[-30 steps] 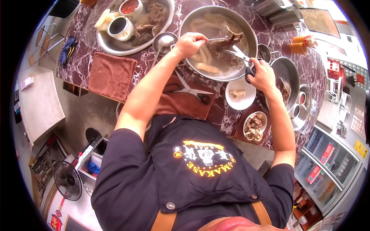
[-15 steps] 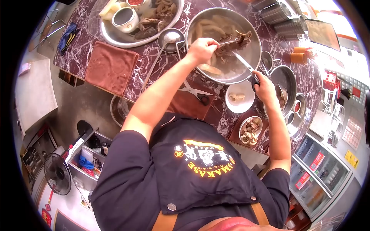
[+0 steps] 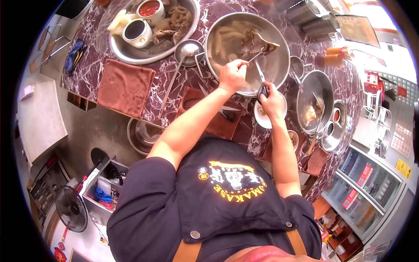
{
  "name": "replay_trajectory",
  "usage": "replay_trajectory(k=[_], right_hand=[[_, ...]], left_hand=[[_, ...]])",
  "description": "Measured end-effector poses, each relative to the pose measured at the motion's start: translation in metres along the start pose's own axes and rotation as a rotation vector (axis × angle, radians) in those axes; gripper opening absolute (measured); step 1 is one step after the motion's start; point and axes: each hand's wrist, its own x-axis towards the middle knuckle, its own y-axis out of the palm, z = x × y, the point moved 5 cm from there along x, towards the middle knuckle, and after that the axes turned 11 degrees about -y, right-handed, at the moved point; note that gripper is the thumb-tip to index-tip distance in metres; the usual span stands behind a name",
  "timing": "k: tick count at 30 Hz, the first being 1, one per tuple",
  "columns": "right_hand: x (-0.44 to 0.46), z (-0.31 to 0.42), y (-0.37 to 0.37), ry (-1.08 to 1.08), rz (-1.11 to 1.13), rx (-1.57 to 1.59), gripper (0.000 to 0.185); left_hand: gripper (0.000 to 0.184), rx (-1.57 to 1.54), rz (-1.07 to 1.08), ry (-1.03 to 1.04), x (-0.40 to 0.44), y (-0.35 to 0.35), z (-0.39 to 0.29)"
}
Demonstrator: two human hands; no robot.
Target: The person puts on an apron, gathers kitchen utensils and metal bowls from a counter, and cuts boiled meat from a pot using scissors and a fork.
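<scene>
Pinched in my left hand (image 3: 233, 75) is a slim ridged metal utensil that looks like tongs (image 3: 255, 56). Its far end meets a dark, ragged piece of meat (image 3: 256, 43) over the large steel pan (image 3: 211, 65). My right hand (image 3: 272, 101) grips black-handled scissors (image 3: 260, 73), their blades pointing up toward the utensil and the meat. Whether the blades touch the meat I cannot tell. Cloudy broth and long pale pieces (image 3: 227, 37) fill the pan's left part. Below my right hand sits a white bowl (image 3: 263, 121), partly covered by that hand.
Left of the pan are a ladle (image 3: 189, 50) and a steel tray (image 3: 152, 59) with meat and sauce cups. A second pair of scissors (image 3: 227, 114) lies on a brown cloth (image 3: 214, 126). To the right stand a dark pan (image 3: 305, 100) and a smaller steel dish (image 3: 338, 137).
My right hand has moved left and slightly down with the scissors, now in front of the white bowl. My left hand has lowered a little. The meat has turned and spread out.
</scene>
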Motion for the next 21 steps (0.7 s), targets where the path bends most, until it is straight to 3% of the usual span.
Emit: replay_trajectory(k=[3,6,11,13,15,18,21], right_hand=[[-0.013,-0.018,-0.02,-0.113,-0.036,-0.047,0.043],[-0.019,-0.009,-0.039,0.034,0.107,-0.191,0.055],[0.009,0.005,-0.011,-0.027,0.018,-0.181,0.065],[0.029,0.012,0.001,-0.001,-0.029,-0.216,0.067],[0.042,-0.002,0.016,-0.072,-0.092,-0.154,0.062],[0.04,-0.003,0.002,-0.028,0.0,-0.045,0.048],[0.025,-0.017,-0.01,-0.073,0.006,0.01,0.049]], left_hand=[[0.018,-0.091,-0.028,0.06,0.015,-0.006,0.008],[0.014,-0.165,0.065,-0.048,0.014,-0.011,0.002],[0.014,-0.18,0.079,-0.017,0.001,0.0,0.004],[0.014,-0.225,0.005,0.18,0.002,0.007,0.006],[0.014,-0.087,0.017,0.133,-0.001,-0.001,-0.003],[0.014,-0.14,-0.068,0.048,0.014,-0.005,0.008],[0.014,-0.13,-0.029,-0.056,0.017,-0.005,0.006]])
